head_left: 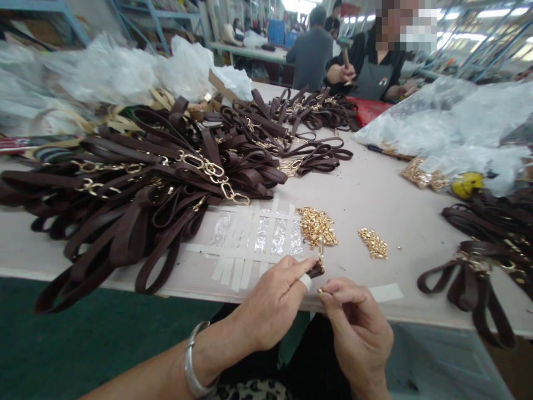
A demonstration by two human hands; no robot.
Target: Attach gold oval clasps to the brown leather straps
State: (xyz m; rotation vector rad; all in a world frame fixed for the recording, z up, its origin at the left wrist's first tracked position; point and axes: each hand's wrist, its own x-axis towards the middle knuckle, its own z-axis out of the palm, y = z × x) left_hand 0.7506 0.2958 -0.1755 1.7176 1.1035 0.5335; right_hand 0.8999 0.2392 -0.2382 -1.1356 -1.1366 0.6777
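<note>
My left hand [277, 297], with white tape around a finger, is closed on the end of a dark brown leather strap [317, 270]. A gold metal buckle [321, 253] sticks up from that strap end. My right hand [360, 328] pinches a tiny gold metal piece [320, 290] between thumb and forefinger, just to the right of the strap and apart from it. Beyond my hands lies a heap of small gold fittings [316, 225]. A smaller pile of gold pieces [373, 243] sits to its right.
Brown straps with gold chain links [125, 216] cover the table's left side. More straps [478, 272] lie at right, near a bag of gold parts [422, 173] and plastic sheeting [449, 116]. Across the table, a person [370, 72] holds a hammer [345, 53].
</note>
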